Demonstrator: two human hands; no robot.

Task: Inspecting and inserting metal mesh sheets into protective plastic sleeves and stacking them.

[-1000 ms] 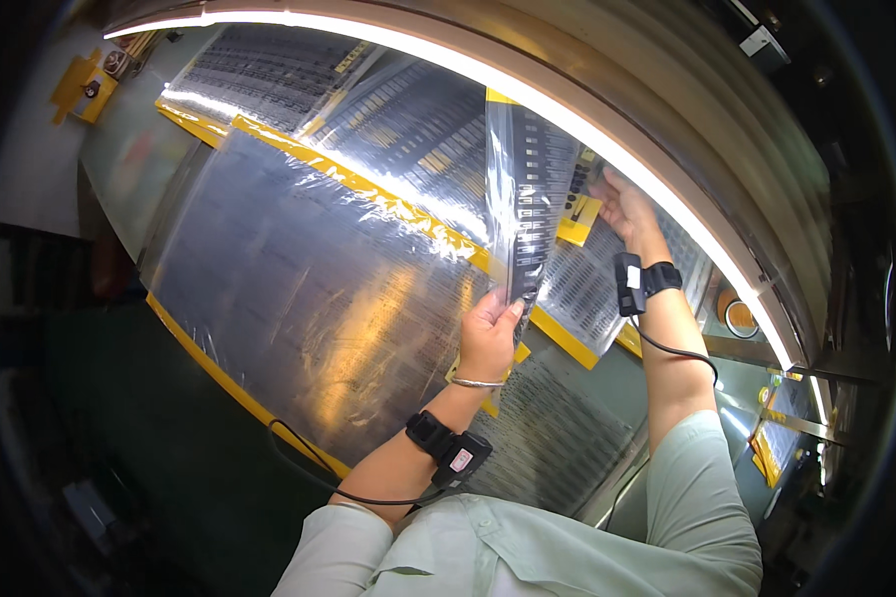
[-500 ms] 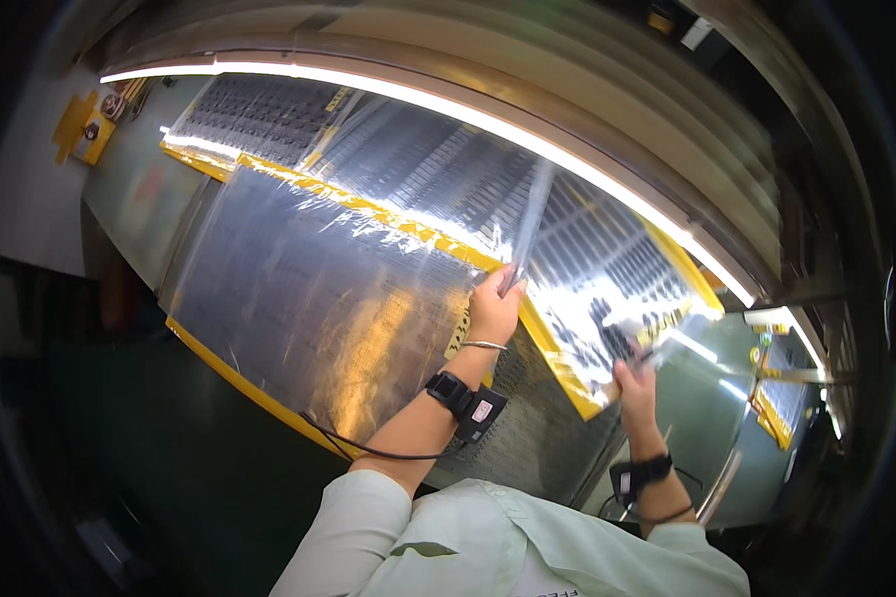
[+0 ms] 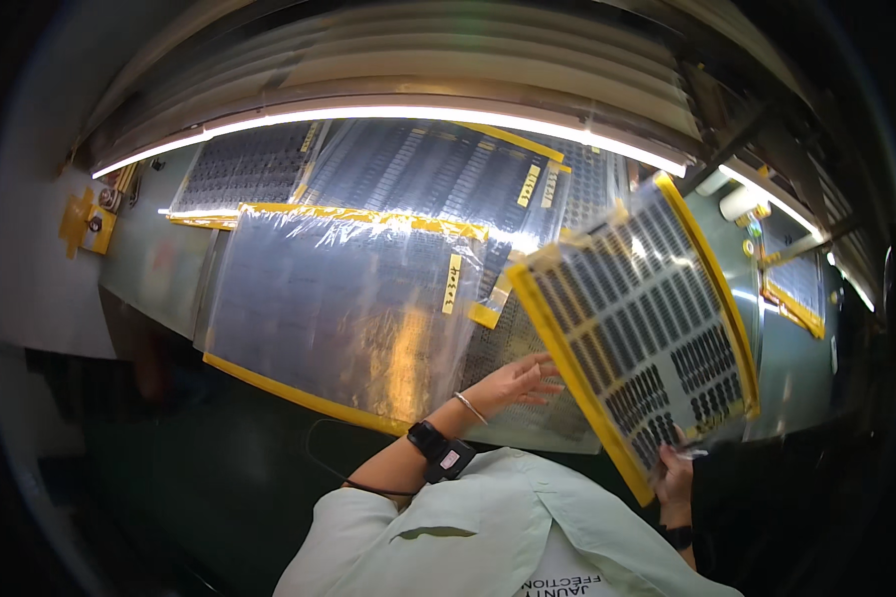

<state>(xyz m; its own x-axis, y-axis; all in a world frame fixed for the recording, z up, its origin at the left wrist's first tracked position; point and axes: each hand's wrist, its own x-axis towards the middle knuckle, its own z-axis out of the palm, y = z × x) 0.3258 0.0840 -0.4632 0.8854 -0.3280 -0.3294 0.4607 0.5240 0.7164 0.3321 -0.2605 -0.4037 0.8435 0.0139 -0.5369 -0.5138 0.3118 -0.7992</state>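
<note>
A clear film sheet (image 3: pixel 635 298) printed with rows of dark shapes and edged with yellow tape is raised above the right part of the table. My right hand (image 3: pixel 675 473) pinches its near corner, the thumb showing on the front; the other fingers are behind it. Just left of the sheet's taped edge, my left hand (image 3: pixel 523 381) has its fingers spread and holds nothing. Whether its fingertips touch the tape I cannot tell. To the left lies a large glossy film sheet (image 3: pixel 329 308) with yellow-taped edges and a yellow number label (image 3: pixel 452 284).
More patterned sheets (image 3: pixel 408 164) overlap at the back beneath a bright tube light (image 3: pixel 388 109). Another dark sheet (image 3: pixel 239 169) lies far left, near a yellow-taped item (image 3: pixel 95 229) on the white surface. A taped sheet (image 3: pixel 794 284) rests at far right.
The film sheet has been lifted off the pile and swung right and nearer me. My left hand has let go of its edge and opened; my right hand still grips it.
</note>
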